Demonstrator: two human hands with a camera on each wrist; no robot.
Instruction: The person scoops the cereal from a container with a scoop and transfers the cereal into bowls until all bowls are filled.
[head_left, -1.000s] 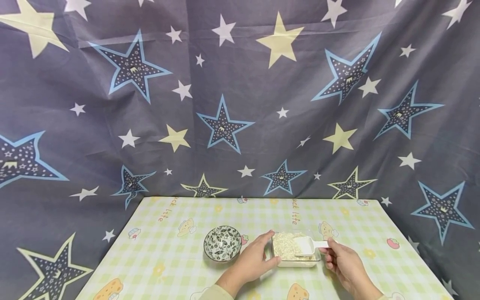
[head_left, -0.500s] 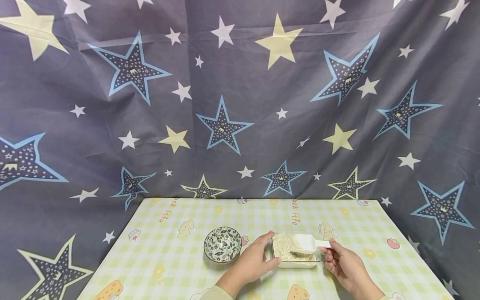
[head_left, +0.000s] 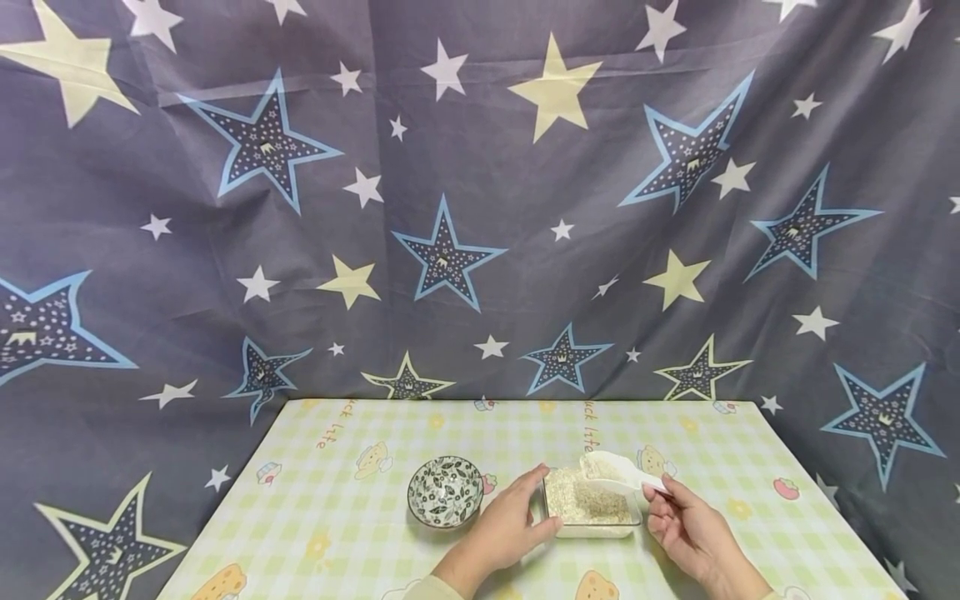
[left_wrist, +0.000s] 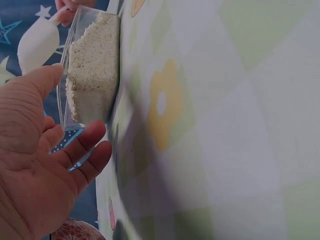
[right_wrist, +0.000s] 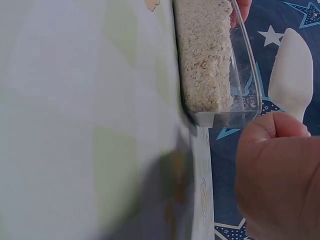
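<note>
"Where was the scoop (head_left: 612,475)?"

"Above the right part of the clear container (head_left: 600,530), up out of the flakes (head_left: 564,498), its handle sloping down toward the person's right side. A second earlier its head was sunk in them, and half a second earlier it sat lower and more level over that same side."

"Did it carry anything?"

"Yes, some pale flakes showed inside it. Beneath it, the surface had a shaded dip toward the right, where a second before the scoop had been dug in."

"And the right hand (head_left: 693,525)?"

"It pinched the end of the handle between thumb and fingers, just beside the container's right end. Its place had barely shifted; mostly the scoop's angle and height had changed."

"The left hand (head_left: 504,523)?"

"Around the container's left end, as in both earlier pictures. Its fingers were spread and loosely bent, and the thumb reached the near corner. How firmly it pressed, I couldn't tell."

"What stood farther out?"

"The patterned bowl (head_left: 446,492), just left of that hand and in the same spot as before, on the checked tablecloth (head_left: 345,492). Behind the table hung the starry curtain (head_left: 487,167)."
</note>
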